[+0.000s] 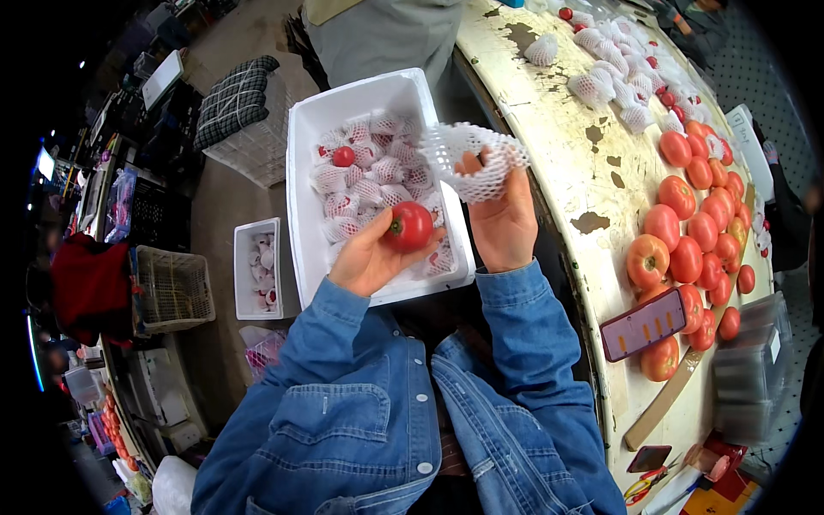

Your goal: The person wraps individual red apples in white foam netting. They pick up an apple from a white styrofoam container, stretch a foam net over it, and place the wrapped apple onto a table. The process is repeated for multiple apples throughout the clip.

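My left hand (368, 256) holds a red tomato (412, 226) in its fingers, over the near right part of a white foam box (299, 212). Inside the box lie many tomatoes in white foam net sleeves (367, 192); one red tomato (344, 156) among them shows bare. My right hand (505, 219), palm up at the box's right edge, has an opened foam net sleeve (483, 174) spread around its fingers. The sleeve looks hollow, with no tomato in it. Its fingertips are partly hidden by the mesh.
Right, a worn table (579, 257) bears loose tomatoes (685, 259), netted ones (618, 71), a phone (644, 324), a cardboard strip (669, 393) and scissors (644, 486). Left stand a smaller foam box (241, 277) and plastic crates (177, 290). A person in grey (386, 38) is beyond the box.
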Demonstrator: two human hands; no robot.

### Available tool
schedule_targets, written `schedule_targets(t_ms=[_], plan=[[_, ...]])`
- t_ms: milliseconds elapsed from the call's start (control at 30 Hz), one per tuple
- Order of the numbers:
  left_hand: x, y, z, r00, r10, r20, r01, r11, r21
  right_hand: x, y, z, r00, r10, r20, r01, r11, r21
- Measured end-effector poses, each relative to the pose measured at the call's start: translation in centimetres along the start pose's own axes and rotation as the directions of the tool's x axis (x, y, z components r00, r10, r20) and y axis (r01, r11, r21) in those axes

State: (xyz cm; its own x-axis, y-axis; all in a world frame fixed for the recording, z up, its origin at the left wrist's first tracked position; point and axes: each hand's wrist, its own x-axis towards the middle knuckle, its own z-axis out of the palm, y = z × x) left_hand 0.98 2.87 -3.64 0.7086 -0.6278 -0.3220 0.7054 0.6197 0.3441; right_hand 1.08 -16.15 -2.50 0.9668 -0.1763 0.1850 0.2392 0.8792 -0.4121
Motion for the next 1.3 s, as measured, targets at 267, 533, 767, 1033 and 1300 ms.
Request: schedule_targets(t_ms=[267, 533, 767, 1033, 1300], plan=[[-2.0, 1.1, 3.4, 0.981, 0.052, 0.188, -0.107, 0.950, 0.292, -0.9, 1.3, 0.2, 0.999, -0.009, 0.051, 0.023, 0.957, -0.289], [-1.8, 1.9, 1.6, 0.987, 0.119, 0.108, -0.155, 0.884, 0.441, -2.1, 1.4, 1.2, 0.925, 0.269, 0.268, -0.007, 0.718, -0.696], [-0.2, 2.5, -1.8, 0.963, 0.242, -0.117, -0.138, 0.819, 0.557, -1.8, 1.1, 1.8, 0.922, 0.384, 0.054, -0.292, 0.779, -0.555], [0.1, -0.4, 0.5, 0.992, 0.009, 0.128, -0.018, 0.997, 0.075, -1.4, 1.2, 2.4, 0.841, 0.541, 0.001, -0.539, 0.839, -0.070], [0.2, 1.8, -1.3, 0.774, 0.633, -0.030, -0.401, 0.525, 0.751, -1.4, 1.3, 0.4, 0.879, 0.471, -0.077, -0.438, 0.730, -0.524]])
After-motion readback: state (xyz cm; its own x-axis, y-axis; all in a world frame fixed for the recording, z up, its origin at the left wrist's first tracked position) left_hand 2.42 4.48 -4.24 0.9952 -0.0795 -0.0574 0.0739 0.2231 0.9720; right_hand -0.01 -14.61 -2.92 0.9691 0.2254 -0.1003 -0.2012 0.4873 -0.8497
